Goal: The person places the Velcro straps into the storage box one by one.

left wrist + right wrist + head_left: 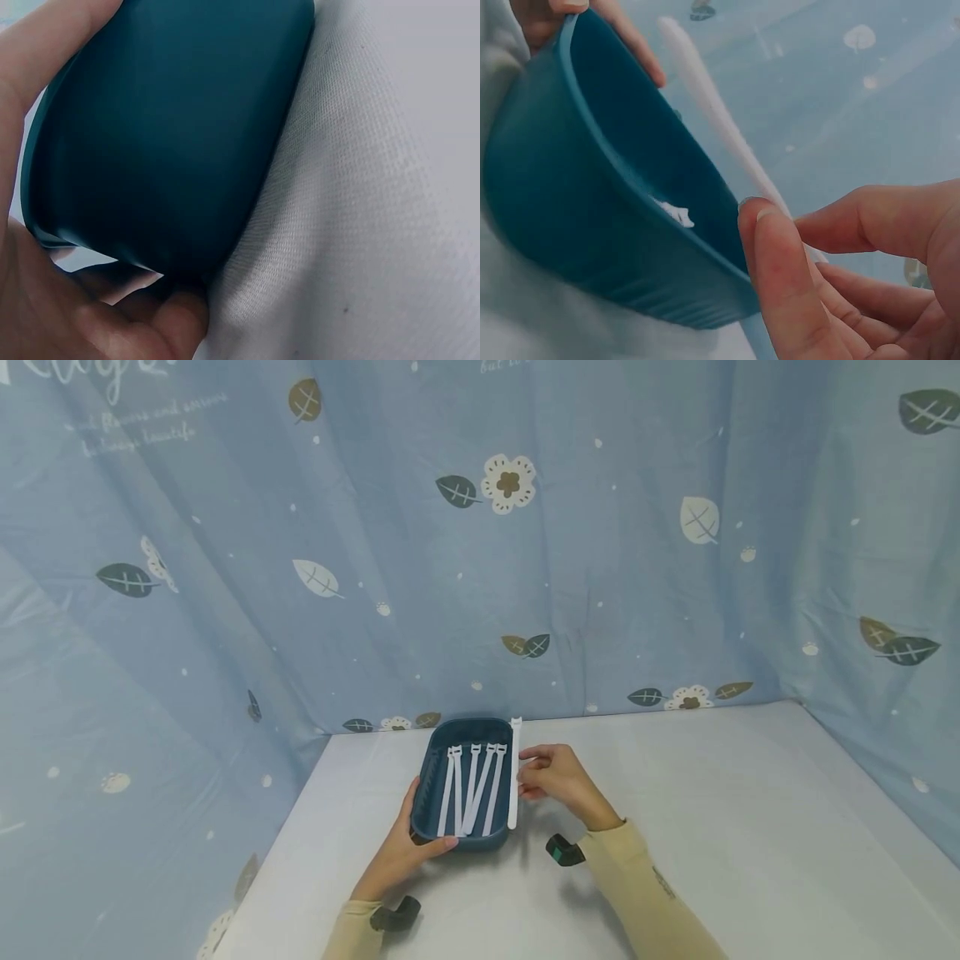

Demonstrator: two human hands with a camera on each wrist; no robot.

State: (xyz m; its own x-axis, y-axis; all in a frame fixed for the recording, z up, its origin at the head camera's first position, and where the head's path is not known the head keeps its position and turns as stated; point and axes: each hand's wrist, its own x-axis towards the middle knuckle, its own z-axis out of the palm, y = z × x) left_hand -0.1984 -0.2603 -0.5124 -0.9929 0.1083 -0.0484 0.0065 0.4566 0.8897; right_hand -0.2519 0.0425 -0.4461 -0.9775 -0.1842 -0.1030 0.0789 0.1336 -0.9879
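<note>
A dark teal plastic basket (471, 732) stands on the white-covered table, and my left hand (405, 853) grips its near left corner. The thumb lies over the near rim while the fingers (180, 319) wrap the side. Several white straps with slotted heads (496, 781) lie lengthwise inside. Beside the right rim, my right hand (561, 778) pinches one more white strap (514, 781) between thumb and fingertips, its slotted head pointing away from me. In the right wrist view this strap (720, 112) slants up past the basket's open top.
White cloth (712, 827) covers the table. A blue curtain (615, 568) printed with leaves and flowers hangs along the back and sides, close behind the basket. Dark wrist devices (564, 850) stick out from both sleeves.
</note>
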